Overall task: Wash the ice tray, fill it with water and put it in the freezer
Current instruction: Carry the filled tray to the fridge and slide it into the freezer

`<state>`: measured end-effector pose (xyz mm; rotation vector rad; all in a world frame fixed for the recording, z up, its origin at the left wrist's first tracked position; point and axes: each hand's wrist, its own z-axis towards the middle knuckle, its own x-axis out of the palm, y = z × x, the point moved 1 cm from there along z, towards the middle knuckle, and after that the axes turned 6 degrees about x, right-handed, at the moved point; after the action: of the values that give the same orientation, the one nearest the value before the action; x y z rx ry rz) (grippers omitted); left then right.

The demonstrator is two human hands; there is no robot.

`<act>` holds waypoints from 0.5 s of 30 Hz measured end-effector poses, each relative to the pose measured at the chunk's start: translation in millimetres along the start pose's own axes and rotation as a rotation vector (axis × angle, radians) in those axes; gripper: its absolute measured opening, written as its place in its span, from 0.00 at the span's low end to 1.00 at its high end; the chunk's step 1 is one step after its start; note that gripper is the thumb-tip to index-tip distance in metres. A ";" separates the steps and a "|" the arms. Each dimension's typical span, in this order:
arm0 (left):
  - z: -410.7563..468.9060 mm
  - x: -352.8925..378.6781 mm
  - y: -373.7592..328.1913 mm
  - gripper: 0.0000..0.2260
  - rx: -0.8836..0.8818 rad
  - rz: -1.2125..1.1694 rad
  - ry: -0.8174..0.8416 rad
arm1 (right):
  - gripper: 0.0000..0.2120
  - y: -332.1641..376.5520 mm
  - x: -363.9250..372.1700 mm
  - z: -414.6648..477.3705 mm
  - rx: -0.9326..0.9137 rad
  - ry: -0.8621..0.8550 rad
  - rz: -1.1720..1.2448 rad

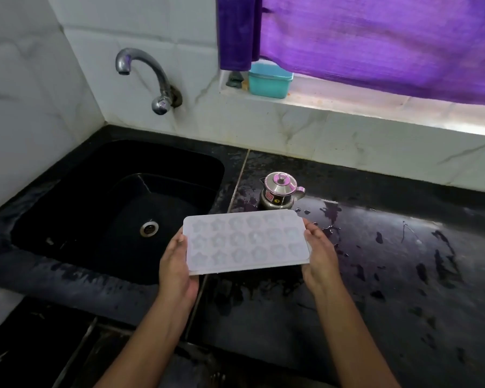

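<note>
A white ice tray (245, 240) with several star- and flower-shaped hollows is held level above the seam between sink and counter. My left hand (175, 266) grips its left short edge, thumb on top. My right hand (319, 254) grips the right short edge the same way. The black sink (76, 219) lies to the left with its metal drain (149, 228) showing. A chrome tap (144, 77) sticks out of the tiled wall above the sink; no water runs from it.
A small steel lidded pot (281, 191) stands on the wet black counter (389, 261) just behind the tray. A teal box (270, 81) sits on the window sill under a purple curtain (375, 40). White tiled walls close the left and back.
</note>
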<state>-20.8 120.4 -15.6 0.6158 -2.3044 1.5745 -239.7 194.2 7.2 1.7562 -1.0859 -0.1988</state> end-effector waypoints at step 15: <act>-73.4 -44.7 7.1 0.14 0.123 -0.133 -0.253 | 0.12 -22.3 3.3 -14.5 0.091 0.268 -0.175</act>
<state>14.0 199.2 -15.0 1.0315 -2.2936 1.6672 -216.6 203.1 -3.1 1.8979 -0.7594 -0.0187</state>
